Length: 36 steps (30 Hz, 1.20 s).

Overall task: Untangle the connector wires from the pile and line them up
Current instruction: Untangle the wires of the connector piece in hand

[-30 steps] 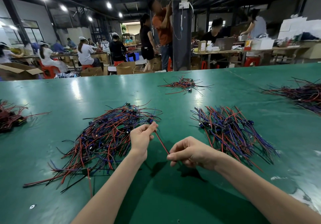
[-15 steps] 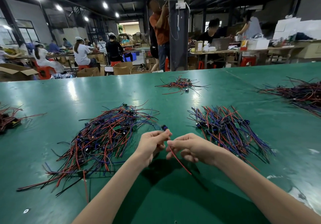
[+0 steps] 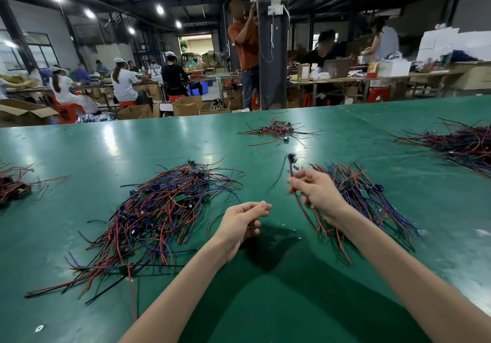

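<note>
I see a green worktop (image 3: 106,151) from above, both of my bare forearms reaching in from its near edge.

My right hand (image 3: 316,196) is raised over the worktop's middle, thumb and fingers pinching a red connector wire (image 3: 291,171). The wire stands up out of the pinch, with its small black connector (image 3: 292,158) at the top, above the fingertips. The rest of it trails down below the hand, towards the near edge.

My left hand (image 3: 243,220) hangs lower and nearer to me, fingers curled and thumb tip meeting forefinger. I cannot tell whether it holds anything.

The tangled pile (image 3: 159,209) of red, blue and black wires sprawls just to the left of my left hand. A combed-out bundle of wires (image 3: 372,196) lies to the right, partly under my right hand and wrist.

Bare green surface runs between the two heaps and along the near edge under my arms. More heaps sit well apart: a small one (image 3: 279,131) near the far edge, one (image 3: 465,143) at the right edge and one (image 3: 13,185) at the left edge.
</note>
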Each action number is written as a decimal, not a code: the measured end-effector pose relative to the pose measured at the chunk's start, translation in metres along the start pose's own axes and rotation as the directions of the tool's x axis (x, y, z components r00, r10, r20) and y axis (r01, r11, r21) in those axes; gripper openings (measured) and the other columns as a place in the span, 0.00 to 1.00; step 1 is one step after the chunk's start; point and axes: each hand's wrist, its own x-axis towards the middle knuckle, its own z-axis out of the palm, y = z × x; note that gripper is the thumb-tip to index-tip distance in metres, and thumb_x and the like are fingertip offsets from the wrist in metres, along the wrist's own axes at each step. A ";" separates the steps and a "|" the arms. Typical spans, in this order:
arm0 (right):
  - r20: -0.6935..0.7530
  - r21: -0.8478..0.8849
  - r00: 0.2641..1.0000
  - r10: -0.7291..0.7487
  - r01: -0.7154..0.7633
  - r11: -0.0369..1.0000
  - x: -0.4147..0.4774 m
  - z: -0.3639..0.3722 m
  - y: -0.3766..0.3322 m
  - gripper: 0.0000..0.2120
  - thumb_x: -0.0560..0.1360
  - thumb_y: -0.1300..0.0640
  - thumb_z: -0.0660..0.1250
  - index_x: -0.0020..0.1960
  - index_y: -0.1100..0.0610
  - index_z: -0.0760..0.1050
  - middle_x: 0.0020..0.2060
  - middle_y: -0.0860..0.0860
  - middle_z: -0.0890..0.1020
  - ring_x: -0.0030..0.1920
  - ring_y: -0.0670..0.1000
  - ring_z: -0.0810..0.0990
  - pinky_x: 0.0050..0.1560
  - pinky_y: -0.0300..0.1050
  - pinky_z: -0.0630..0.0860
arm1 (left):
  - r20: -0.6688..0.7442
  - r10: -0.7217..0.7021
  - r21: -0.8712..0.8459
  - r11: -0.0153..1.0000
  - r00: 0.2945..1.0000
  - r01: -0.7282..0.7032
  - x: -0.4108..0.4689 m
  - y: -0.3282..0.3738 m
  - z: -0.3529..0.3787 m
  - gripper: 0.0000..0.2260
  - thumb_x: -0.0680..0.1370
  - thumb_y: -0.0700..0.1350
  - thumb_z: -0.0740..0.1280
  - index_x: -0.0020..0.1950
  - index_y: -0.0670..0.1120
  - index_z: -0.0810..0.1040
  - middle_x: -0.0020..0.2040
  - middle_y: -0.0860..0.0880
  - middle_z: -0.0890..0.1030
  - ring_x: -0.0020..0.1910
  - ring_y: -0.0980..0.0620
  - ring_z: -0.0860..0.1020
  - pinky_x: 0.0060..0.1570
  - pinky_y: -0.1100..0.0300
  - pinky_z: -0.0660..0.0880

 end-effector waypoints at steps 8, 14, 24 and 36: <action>-0.134 -0.200 0.972 0.192 -0.216 0.956 0.014 -0.050 0.008 0.04 0.76 0.67 0.65 0.48 0.60 0.76 0.31 0.55 0.80 0.18 0.42 0.67 0.16 0.33 0.60 | 0.019 0.032 0.033 0.999 0.999 -0.032 0.000 -0.001 0.000 0.09 0.78 0.38 0.66 0.41 0.45 0.85 0.37 0.51 0.81 0.28 0.59 0.70 0.30 0.67 0.69; -0.177 -0.427 0.921 0.348 -0.390 0.816 0.008 -0.062 0.014 0.07 0.74 0.71 0.63 0.39 0.67 0.76 0.26 0.57 0.80 0.17 0.46 0.67 0.18 0.34 0.61 | -0.009 0.085 0.115 0.990 0.996 -0.083 -0.002 -0.003 0.001 0.09 0.77 0.37 0.66 0.42 0.44 0.84 0.35 0.51 0.81 0.27 0.59 0.70 0.28 0.67 0.68; -0.375 -0.852 0.921 -0.106 -0.298 0.431 -0.006 -0.052 0.008 0.09 0.74 0.54 0.65 0.46 0.60 0.79 0.42 0.58 0.81 0.44 0.60 0.79 0.42 0.46 0.73 | 0.117 0.516 0.926 0.252 0.848 -0.281 0.001 -0.004 -0.015 0.07 0.77 0.44 0.65 0.44 0.45 0.82 0.41 0.50 0.81 0.44 0.50 0.76 0.45 0.57 0.73; -0.083 -0.979 0.996 -0.036 -0.074 0.192 -0.004 -0.029 0.037 0.22 0.80 0.44 0.55 0.66 0.58 0.71 0.71 0.55 0.66 0.74 0.54 0.57 0.73 0.52 0.55 | -0.350 0.540 0.890 -0.062 0.765 0.451 0.005 0.019 -0.077 0.15 0.75 0.39 0.61 0.60 0.49 0.75 0.61 0.47 0.74 0.62 0.46 0.68 0.60 0.51 0.64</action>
